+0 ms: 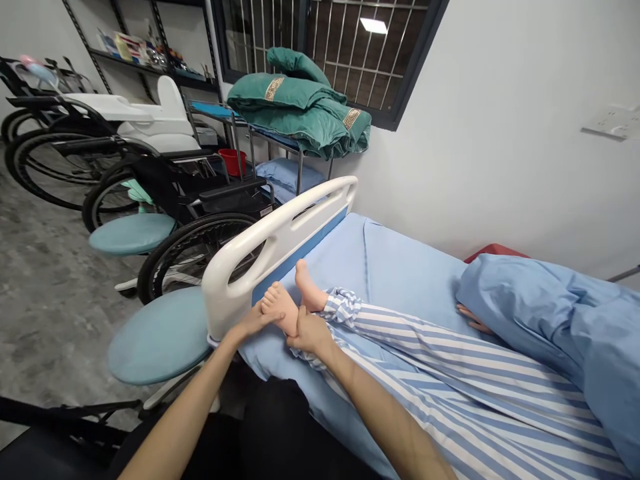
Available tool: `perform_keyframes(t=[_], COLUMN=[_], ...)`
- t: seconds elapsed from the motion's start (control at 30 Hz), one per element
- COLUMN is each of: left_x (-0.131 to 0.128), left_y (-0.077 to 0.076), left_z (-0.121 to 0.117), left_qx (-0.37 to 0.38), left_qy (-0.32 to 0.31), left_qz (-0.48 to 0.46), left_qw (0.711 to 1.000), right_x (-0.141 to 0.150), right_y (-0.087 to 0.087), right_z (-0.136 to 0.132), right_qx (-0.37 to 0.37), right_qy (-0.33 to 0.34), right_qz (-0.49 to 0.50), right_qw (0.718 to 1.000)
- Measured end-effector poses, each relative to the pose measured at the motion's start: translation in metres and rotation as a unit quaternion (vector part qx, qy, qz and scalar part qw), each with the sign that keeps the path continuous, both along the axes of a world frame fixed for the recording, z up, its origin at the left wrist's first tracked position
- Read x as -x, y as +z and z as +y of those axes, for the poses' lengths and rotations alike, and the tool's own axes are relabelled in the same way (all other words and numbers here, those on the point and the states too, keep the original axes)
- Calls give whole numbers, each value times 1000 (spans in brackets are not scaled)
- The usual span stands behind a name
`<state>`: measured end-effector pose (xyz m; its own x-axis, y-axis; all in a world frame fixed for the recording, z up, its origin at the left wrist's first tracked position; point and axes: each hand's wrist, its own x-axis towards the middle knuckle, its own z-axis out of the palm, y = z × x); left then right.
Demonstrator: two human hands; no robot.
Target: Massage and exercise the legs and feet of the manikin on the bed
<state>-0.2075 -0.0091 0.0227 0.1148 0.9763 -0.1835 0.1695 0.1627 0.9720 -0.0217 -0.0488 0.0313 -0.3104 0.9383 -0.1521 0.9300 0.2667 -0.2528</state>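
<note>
Two bare, smooth feet in blue-and-white striped trousers [415, 327] lie at the end of a bed with a light blue sheet [400, 260]. My left hand [255, 320] grips the front part of the nearer foot [281, 303], thumb across its top; its other fingers are mostly hidden beneath. Around the ankle of that same foot my right hand [311, 331] is wrapped. The farther foot [309, 287] rests heel down, toes up, just beyond my right hand. Whether the legs are a person's or a manikin's I cannot tell.
A white footboard [295, 227] rises close beyond the feet. Left of it stand round teal stools [157, 337] and wheelchairs [200, 220]. Green folded bedding [305, 107] is stacked under the window. A blue quilt [545, 313] covers the body at right, with a hand [474, 321] showing at its edge.
</note>
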Motion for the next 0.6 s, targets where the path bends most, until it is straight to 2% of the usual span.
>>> perform_keyframes(t=[0.03, 0.1, 0.2, 0.27, 0.33, 0.4, 0.6], left_x=[1, -1, -18, -32, -44, -50, -47], left_y=[2, -3, -28, -46, -57, -60, -51], left_z=[2, 4, 2, -4, -10, -14, -24], left_qx=[-3, -30, -74, -81, -82, -86, -103], left_qy=[-5, 12, 70, 130, 175, 188, 151], left_qz=[5, -6, -79, -143, -177, -177, -131], left_qw=[1000, 999, 992, 978, 965, 962, 974], right_x=[0, 1, 1, 1, 0, 0, 0], right_y=[2, 5, 5, 4, 2, 0, 1], right_z=[-1, -1, -1, 0, 2, 3, 4], right_qx=[-2, -7, -6, 1, 13, 21, 42], right_qy=[0, -3, -7, -10, -12, -13, -32], right_qz=[-2, -4, -3, 3, 15, 28, 43], right_qw=[1000, 1000, 1000, 1000, 1000, 999, 998])
